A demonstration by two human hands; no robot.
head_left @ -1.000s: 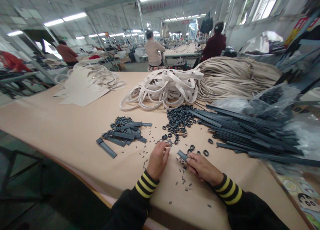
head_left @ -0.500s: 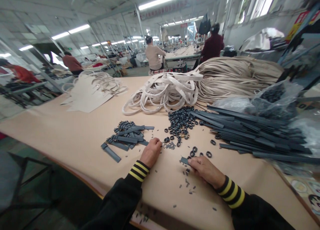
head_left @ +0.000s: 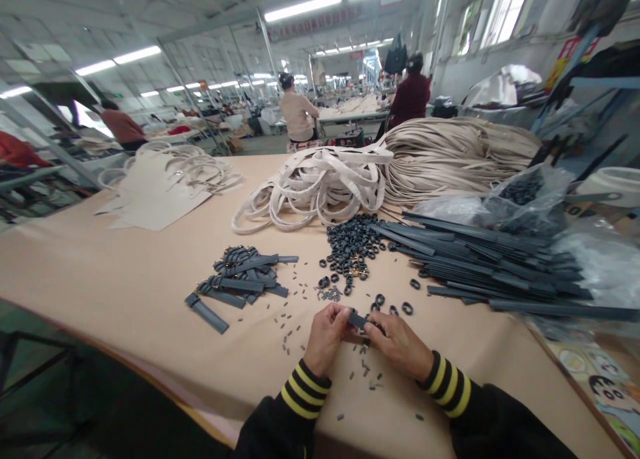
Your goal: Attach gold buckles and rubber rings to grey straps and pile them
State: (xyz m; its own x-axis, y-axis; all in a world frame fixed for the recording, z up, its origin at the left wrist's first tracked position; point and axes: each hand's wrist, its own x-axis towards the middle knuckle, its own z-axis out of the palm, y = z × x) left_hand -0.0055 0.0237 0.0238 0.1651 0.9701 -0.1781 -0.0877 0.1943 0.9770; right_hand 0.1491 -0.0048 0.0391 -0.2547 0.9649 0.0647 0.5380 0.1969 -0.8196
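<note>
Between my two hands is a short dark strap [head_left: 357, 319], held just above the tabletop. My left hand [head_left: 326, 336] pinches its left end, and my right hand [head_left: 400, 344] is closed round the other end. Whether a small part is also in the left fingertips is hidden. Just beyond my hands lie loose dark ring loops [head_left: 380, 300] and a little heap of tiny dark pieces [head_left: 330, 293]. More tiny pieces are scattered below and left of my hands. A pile of dark strap tabs with gold-coloured hardware [head_left: 245, 272] rests to the left.
A heap of dark loops [head_left: 353, 239] lies ahead, with long dark strips [head_left: 500, 262] to its right. Behind them are pale looped straps [head_left: 320, 186], a bundle of beige cords [head_left: 460, 156] and plastic bags [head_left: 530, 196]. Pale flat panels [head_left: 155, 196] lie far left. People work beyond the table.
My left hand has moved right and nearer, from beside the tiny pieces to the strap, and now grips its end. My right hand still holds the strap. The view has shifted slightly.
</note>
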